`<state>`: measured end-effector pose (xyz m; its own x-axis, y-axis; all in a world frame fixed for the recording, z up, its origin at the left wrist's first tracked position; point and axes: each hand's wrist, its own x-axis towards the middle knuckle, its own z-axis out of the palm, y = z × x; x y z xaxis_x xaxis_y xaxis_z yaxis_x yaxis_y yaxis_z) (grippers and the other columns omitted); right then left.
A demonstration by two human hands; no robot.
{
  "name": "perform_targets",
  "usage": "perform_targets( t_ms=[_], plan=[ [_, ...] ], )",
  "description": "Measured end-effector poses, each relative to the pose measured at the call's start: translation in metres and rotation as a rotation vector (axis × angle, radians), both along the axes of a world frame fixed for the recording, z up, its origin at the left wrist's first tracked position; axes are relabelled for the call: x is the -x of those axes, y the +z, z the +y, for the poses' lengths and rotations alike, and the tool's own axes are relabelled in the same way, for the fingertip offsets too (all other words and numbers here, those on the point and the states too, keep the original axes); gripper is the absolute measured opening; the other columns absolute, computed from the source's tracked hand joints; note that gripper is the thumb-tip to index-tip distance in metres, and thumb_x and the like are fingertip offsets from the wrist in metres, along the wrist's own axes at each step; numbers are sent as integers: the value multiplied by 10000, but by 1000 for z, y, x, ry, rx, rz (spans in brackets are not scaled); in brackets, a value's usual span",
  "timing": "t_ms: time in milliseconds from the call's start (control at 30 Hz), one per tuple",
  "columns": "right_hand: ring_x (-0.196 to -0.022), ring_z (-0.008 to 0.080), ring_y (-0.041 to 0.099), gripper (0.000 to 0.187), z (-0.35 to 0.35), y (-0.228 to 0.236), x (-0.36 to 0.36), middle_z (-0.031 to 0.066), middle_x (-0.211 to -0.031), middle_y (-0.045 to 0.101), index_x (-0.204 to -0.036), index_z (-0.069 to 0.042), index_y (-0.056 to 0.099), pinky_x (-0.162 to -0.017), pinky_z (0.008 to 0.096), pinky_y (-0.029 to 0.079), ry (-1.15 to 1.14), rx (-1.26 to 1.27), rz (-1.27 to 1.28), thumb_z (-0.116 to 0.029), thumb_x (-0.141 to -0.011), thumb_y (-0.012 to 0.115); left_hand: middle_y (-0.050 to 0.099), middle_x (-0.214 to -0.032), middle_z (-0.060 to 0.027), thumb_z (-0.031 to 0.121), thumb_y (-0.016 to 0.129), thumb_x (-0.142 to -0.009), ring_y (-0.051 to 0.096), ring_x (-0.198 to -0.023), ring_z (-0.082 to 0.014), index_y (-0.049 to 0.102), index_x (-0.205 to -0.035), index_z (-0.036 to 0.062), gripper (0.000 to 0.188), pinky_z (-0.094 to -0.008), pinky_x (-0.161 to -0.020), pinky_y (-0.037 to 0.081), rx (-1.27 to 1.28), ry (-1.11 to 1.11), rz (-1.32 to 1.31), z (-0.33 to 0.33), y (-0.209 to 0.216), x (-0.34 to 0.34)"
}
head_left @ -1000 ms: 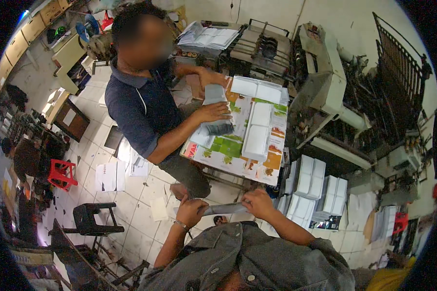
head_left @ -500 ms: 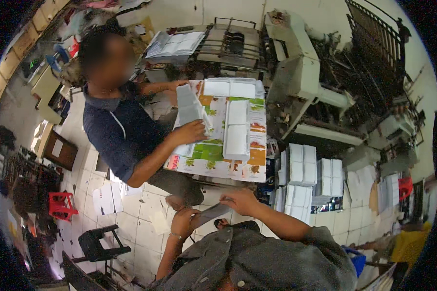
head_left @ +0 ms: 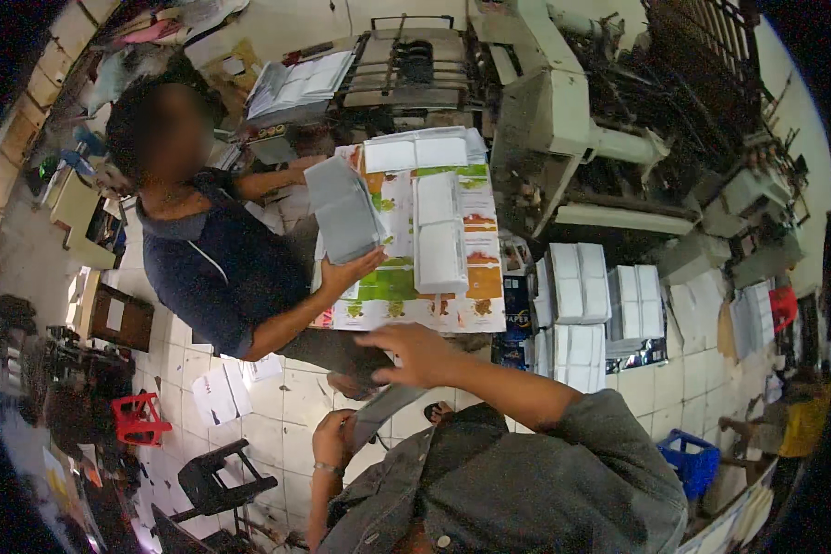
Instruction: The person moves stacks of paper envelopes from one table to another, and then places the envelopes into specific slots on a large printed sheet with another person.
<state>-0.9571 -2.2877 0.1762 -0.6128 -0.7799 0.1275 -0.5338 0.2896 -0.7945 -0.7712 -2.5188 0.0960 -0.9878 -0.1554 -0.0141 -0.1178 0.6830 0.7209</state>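
Note:
Low in front of my body, my left hand [head_left: 332,441] grips one end of a grey paper sheet or thin stack [head_left: 386,408], seen at a slant. My right hand [head_left: 414,356] is raised just above the paper's far end, fingers apart and holding nothing I can see. Across from me a co-worker [head_left: 222,249] holds a fanned bundle of grey paper [head_left: 342,210] in both hands over the table's left side. On the colourful printed tabletop [head_left: 483,319] lie a long white paper stack [head_left: 440,235] and another paper stack [head_left: 415,152] at the far edge.
Tall white paper stacks [head_left: 577,286] stand on the floor right of the table. Behind is a large machine [head_left: 563,111]. A black stool [head_left: 226,478] and red stool [head_left: 140,418] are at left, a blue crate [head_left: 691,459] at lower right. Loose sheets [head_left: 220,395] lie on the tiles.
My right hand has let go of the paper and lifted away toward the table, its fingers spreading. The co-worker's bundle has tilted to show more of its face. The whole view has shifted slightly.

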Motion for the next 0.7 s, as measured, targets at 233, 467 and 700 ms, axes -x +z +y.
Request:
perform_targets(
  t_ms=[233, 467, 700],
  plan=[
    [-1172, 344, 572, 728, 18, -40, -23, 166, -1264, 604, -1416, -133, 466, -1032, 460, 410, -28, -139, 24, -313, -774, 758, 691, -955, -171, 91, 640, -867, 672, -837, -340, 678, -963, 46, 112, -386, -753, 536, 28, 0, -10, 3, -3, 7],
    [-1081, 222, 602, 792, 60, -80, -34, 135, -1233, 616, -1446, -118, 421, -950, 351, 479, -546, 158, -388, -174, -757, 807, 679, -854, -69, 77, 594, -942, 610, -772, -124, 638, -996, 18, 91, -278, -715, 502, -243, 164, 35, 11, 1, 28],
    [-946, 193, 613, 751, 85, -120, -58, 114, -1119, 646, -1426, -96, 446, -858, 324, 504, -535, 116, -542, -173, -774, 809, 706, -903, -157, 75, 611, -921, 696, -828, -248, 646, -1047, 20, 142, -322, -749, 520, -153, 65, 28, 21, -3, 38]
  ],
)
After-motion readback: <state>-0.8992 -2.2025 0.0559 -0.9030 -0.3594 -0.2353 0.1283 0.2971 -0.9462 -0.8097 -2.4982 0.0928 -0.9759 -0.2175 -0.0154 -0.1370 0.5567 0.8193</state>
